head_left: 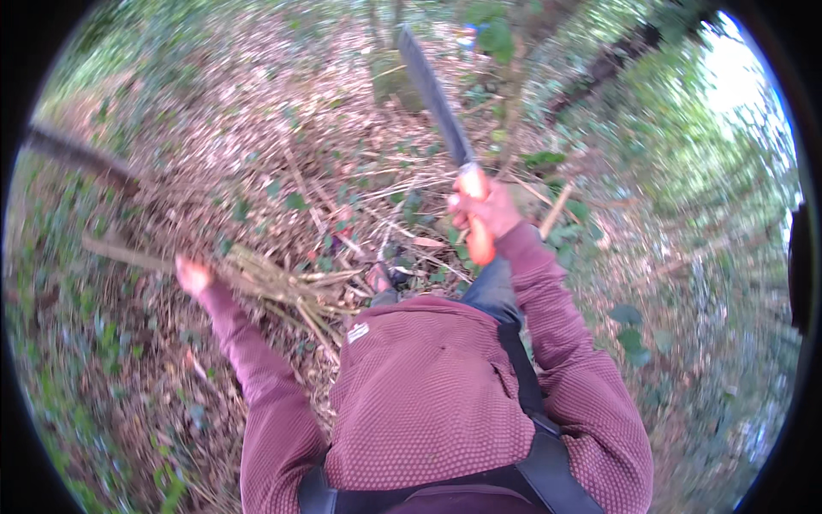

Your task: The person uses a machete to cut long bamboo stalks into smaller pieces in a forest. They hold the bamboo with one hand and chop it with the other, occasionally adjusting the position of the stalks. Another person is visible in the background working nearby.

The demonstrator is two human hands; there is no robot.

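Observation:
My right hand [490, 208] is wrapped round the orange handle of a machete [434, 96]. Its long dark blade points up and away, tilted to the left, above the ground litter. Out to the left, my left hand [195, 275] is closed on a thin pale stick [128, 255], which sticks out leftward past the fingers. Motion blur softens this hand, and the exact grip is hard to see. Just right of it, a heap of cut sticks [287, 278] lies on the ground.
Dry leaves [248, 111] and scattered twigs cover the ground. A tree trunk [81, 156] comes in at the left, and a stump-like trunk base [396, 81] stands ahead. My foot [379, 276] is beside the sticks. Green undergrowth [685, 214] fills the right side.

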